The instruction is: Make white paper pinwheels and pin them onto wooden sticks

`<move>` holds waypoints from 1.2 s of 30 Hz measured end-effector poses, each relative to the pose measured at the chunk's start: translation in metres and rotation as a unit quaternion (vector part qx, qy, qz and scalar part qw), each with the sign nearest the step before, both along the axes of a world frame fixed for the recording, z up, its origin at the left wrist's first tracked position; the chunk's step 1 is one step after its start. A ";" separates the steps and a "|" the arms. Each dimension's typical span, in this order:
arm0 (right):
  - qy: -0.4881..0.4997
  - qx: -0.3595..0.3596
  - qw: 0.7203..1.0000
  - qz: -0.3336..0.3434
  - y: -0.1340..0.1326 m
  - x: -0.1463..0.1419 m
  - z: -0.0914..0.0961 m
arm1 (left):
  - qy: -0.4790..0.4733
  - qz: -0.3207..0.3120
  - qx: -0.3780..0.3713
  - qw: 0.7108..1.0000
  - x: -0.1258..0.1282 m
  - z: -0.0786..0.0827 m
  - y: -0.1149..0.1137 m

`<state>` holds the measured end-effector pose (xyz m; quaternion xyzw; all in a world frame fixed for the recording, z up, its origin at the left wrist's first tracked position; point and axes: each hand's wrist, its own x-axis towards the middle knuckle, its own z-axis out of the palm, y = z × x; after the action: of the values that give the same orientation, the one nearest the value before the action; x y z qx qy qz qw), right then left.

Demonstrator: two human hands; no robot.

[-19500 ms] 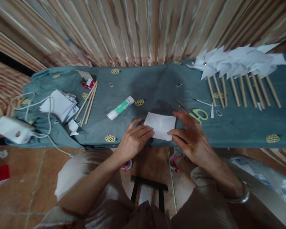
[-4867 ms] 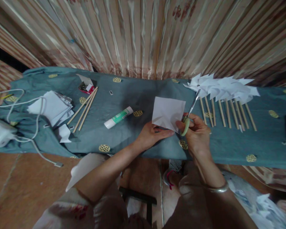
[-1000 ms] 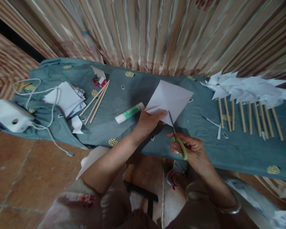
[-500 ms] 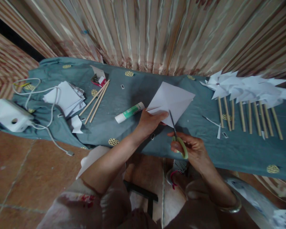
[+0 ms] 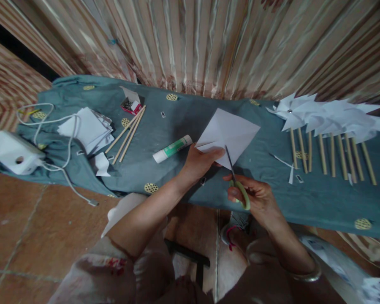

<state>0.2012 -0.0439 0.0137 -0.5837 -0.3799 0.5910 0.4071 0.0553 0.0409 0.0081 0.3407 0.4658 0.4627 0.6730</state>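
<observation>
A square sheet of white paper (image 5: 229, 128) is held above the cloth with one corner toward me. My left hand (image 5: 202, 162) pinches it near its lower left edge, thumb on top and the other fingers mostly hidden beneath. One slit shows in the paper beside that thumb. My right hand (image 5: 253, 194) is closed round the light green handles of a pair of scissors (image 5: 243, 195). The dark blades lie across the lower corner of the sheet, their tip pointing toward its middle. Just left of the paper lies a glue stick (image 5: 172, 149) with a green label.
Finished paper pinwheels (image 5: 329, 116) on wooden sticks lie in a row at the right. At the left are loose sticks (image 5: 128, 135), a small red box (image 5: 132, 103), a stack of white paper (image 5: 84, 128), and a white charger (image 5: 15, 152) with cables. A patterned green cloth (image 5: 209, 99) covers the table.
Almost nothing differs. The paper, both hands and the scissors sit very slightly further right in the view, with the blades still on the same corner.
</observation>
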 end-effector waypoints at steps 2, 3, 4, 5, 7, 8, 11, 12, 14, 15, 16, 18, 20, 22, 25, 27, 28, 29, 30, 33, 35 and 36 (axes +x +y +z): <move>-0.007 0.005 1.000 0.005 0.000 0.000 0.001 | -0.002 0.002 0.001 1.000 0.000 -0.001 0.000; -0.010 0.007 1.000 0.007 0.000 0.000 0.001 | 0.000 0.003 -0.001 1.000 0.000 -0.001 0.000; -0.013 0.007 1.000 0.008 0.000 0.000 0.000 | 0.003 0.003 -0.004 1.000 0.000 -0.001 0.000; -0.013 0.006 1.000 0.008 0.000 0.001 0.000 | 0.005 0.003 -0.006 1.000 0.001 -0.001 0.000; -0.011 0.004 1.000 0.001 0.000 0.000 -0.001 | 0.007 0.004 -0.008 1.000 0.001 0.000 0.000; -0.009 0.005 1.000 -0.002 0.000 0.000 -0.001 | 0.007 0.004 -0.008 1.000 0.001 0.000 -0.001; -0.003 0.010 1.000 -0.006 -0.001 0.000 -0.002 | 0.007 0.001 -0.002 1.000 0.001 -0.001 -0.001; -0.001 0.012 1.000 -0.005 0.000 0.000 -0.002 | 0.007 0.000 0.001 1.000 0.001 -0.001 -0.001; 0.003 0.011 1.000 -0.002 0.000 0.000 -0.003 | 0.002 -0.001 0.011 1.000 0.001 -0.002 -0.001; 0.004 0.009 1.000 -0.002 0.000 0.000 -0.003 | 0.000 -0.002 0.015 1.000 0.001 -0.002 -0.001; 0.002 0.006 1.000 -0.001 0.000 0.000 -0.003 | -0.002 -0.002 0.017 1.000 0.001 -0.002 -0.001; -0.003 0.006 1.000 -0.001 0.000 0.000 -0.003 | 0.001 0.001 0.011 1.000 0.002 -0.002 -0.001; -0.013 0.015 1.000 0.002 -0.001 0.000 -0.004 | 0.008 0.003 0.003 1.000 0.002 -0.002 -0.001; -0.022 0.024 0.999 0.009 -0.001 0.001 -0.004 | 0.008 0.000 0.006 1.000 0.001 -0.001 -0.001; -0.022 0.027 0.999 0.018 -0.001 0.001 -0.004 | 0.003 -0.001 0.013 1.000 0.001 -0.002 -0.001; -0.015 0.024 0.999 0.020 0.000 0.001 -0.004 | 0.000 -0.001 0.013 1.000 0.001 -0.002 -0.002; -0.012 0.021 1.000 0.019 0.000 0.001 -0.004 | -0.004 -0.003 0.015 1.000 0.000 -0.002 -0.002; -0.009 0.018 1.000 0.016 0.000 0.001 -0.004 | -0.008 -0.007 0.017 1.000 0.000 -0.003 -0.001; -0.006 0.014 1.000 0.012 0.000 0.000 -0.004 | -0.011 -0.010 0.020 1.000 0.000 -0.003 -0.001; 0.002 0.003 1.000 -0.003 0.000 -0.001 -0.003 | -0.007 -0.013 0.020 1.000 -0.001 -0.004 -0.001; 0.003 -0.003 1.000 -0.006 0.000 -0.002 -0.002 | 0.004 -0.010 0.013 1.000 -0.001 -0.004 0.000; 0.003 -0.004 1.000 -0.006 0.000 -0.002 -0.002 | 0.009 -0.009 0.009 1.000 0.000 -0.003 -0.001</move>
<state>0.1991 -0.0435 0.0117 -0.5861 -0.3727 0.5915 0.4094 0.0548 0.0404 0.0050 0.3552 0.4643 0.4580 0.6697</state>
